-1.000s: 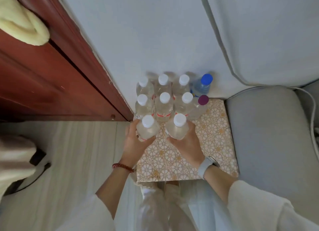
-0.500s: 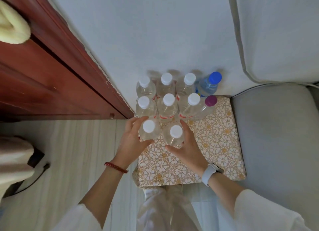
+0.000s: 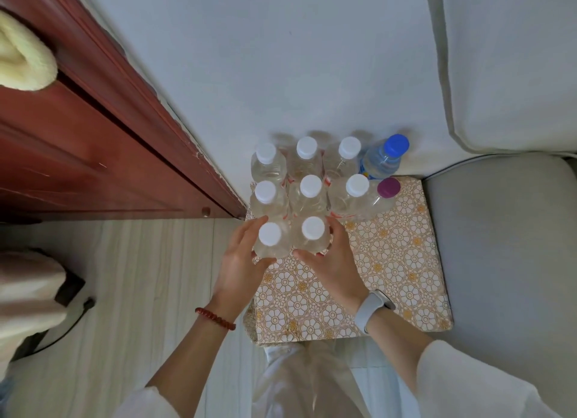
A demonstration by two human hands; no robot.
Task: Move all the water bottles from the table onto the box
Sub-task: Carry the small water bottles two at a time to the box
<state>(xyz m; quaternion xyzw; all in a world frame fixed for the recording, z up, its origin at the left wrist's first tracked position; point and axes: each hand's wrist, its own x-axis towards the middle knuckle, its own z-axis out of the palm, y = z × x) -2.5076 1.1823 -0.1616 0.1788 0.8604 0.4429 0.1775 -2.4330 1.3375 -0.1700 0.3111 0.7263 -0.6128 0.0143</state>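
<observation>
Over at the left edge, the left hand [image 3: 239, 261] is wrapped loosely round the near-left bottle [image 3: 270, 241], fingers curled up its far side and thumb in front. A second ago that bottle was gripped tighter and sat a touch apart from its neighbour; now the two front bottles stand touching, tucked up against the rows behind. Just to its right, the near-right bottle [image 3: 312, 235] is cupped the same way by the right hand [image 3: 337, 261], the grip looking relaxed, as if about to let go. Behind them stand six white-capped bottles [image 3: 310, 186] in two rows, then farther right a purple-capped bottle [image 3: 388, 188] and a blue-capped bottle [image 3: 385, 157] against the wall. All stand upright on the patterned box [image 3: 399, 261], which has bare top left at the front and right. My read: this pair is delivered. No surface with bottles still waiting shows here, so I can't say how many remain.
</observation>
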